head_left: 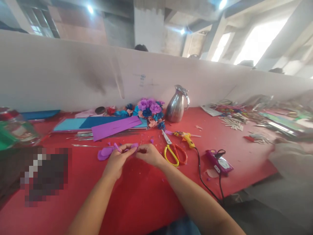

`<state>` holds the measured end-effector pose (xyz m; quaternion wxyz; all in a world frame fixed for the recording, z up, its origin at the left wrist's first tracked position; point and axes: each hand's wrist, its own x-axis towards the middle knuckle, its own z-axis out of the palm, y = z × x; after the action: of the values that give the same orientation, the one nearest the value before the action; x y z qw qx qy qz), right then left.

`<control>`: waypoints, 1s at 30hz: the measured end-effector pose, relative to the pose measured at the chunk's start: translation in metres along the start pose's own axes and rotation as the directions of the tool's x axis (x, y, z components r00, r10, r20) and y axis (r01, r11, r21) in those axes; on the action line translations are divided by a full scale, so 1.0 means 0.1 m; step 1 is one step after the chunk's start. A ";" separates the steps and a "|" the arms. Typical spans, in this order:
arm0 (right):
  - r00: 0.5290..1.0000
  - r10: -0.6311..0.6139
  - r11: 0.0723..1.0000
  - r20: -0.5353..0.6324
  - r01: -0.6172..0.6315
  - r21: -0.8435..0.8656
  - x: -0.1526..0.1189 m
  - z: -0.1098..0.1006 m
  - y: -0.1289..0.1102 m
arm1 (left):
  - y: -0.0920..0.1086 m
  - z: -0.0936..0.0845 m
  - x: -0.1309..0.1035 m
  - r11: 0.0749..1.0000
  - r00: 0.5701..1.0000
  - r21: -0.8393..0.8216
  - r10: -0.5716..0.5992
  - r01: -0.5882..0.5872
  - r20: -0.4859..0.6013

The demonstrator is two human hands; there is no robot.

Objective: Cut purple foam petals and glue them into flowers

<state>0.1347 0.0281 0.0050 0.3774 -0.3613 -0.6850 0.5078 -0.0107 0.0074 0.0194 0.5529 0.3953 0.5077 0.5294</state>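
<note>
Both my hands meet over the red table, fingers pinched together. My left hand (117,160) is closed on a purple paper petal (134,146), and another purple bit shows by its knuckles. On the petal's other side, my right hand (149,154) has its fingertips pressed together at the edge; how much of it they grip is hidden. Loose purple petals (105,153) lie just left of my left hand. Right of my right hand are scissors (174,151) with one yellow and one red handle, their blades pointing away. Beyond them lies a yellow glue gun (188,139).
A steel jug (176,106) stands behind, beside a bunch of paper flowers (151,109). Purple paper (116,128) lies on blue sheets. The glue gun's cord runs near a magenta power strip (220,161). Wooden sticks (232,122) lie right; a jar (19,127) stands left.
</note>
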 end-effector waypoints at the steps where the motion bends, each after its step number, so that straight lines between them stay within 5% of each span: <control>1: 1.000 0.017 1.000 0.006 -0.017 -0.012 0.00 0.00 0.00 | 0.00 -0.01 0.01 0.999 1.000 0.035 0.026 -0.025 -0.013; 9: 0.997 0.078 0.996 0.013 -0.077 -0.036 0.00 0.00 0.01 | 0.01 -0.06 0.02 0.993 0.983 0.084 0.090 -0.078 -0.159; 17: 0.993 0.107 0.994 -0.049 -0.105 0.042 0.00 0.00 0.00 | -0.01 -0.07 0.03 0.988 0.973 0.099 0.132 -0.115 -0.188; 30: 0.991 0.088 0.995 -0.104 -0.084 0.049 0.02 -0.05 0.06 | 0.00 -0.12 0.05 0.981 0.993 0.171 0.104 -0.093 -0.055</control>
<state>0.1384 0.0330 0.0008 0.3988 -0.4085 -0.6364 0.5187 -0.0224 0.0108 0.0168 0.4742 0.4481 0.5479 0.5236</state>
